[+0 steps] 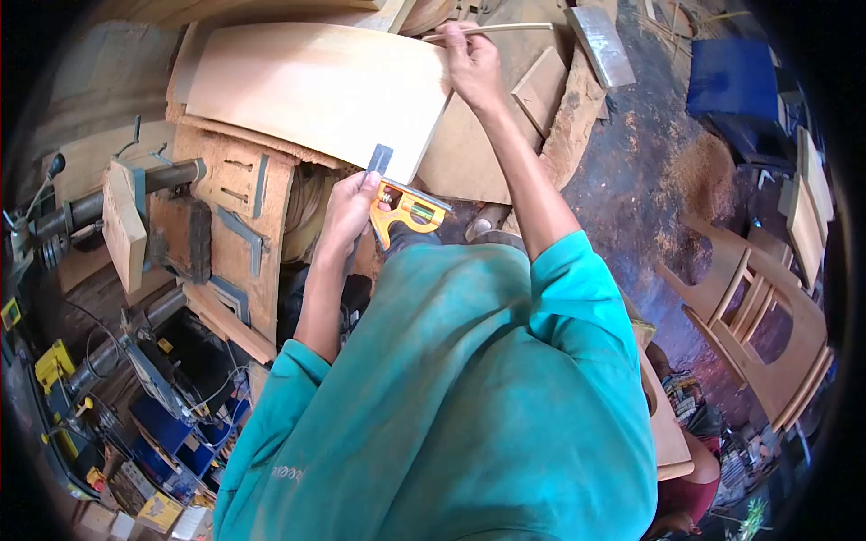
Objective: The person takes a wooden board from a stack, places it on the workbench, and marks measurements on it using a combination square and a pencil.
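A combination square with a yellow head and a spirit vial is in my left hand. My fingers are closed around it, and its dark blade reaches over the near corner of a wide, pale wooden board. My right hand is at the board's right end, its fingers closed around a thin pale wooden strip. Part of the strip is hidden behind the fingers. The board lies flat on the bench, its long edge slightly curved.
A brown panel lies under the board's right end. Clamps and a tool panel stand at left. Chair-like wooden frames, a blue container and sawdust are at right. Another person's knee shows lower right.
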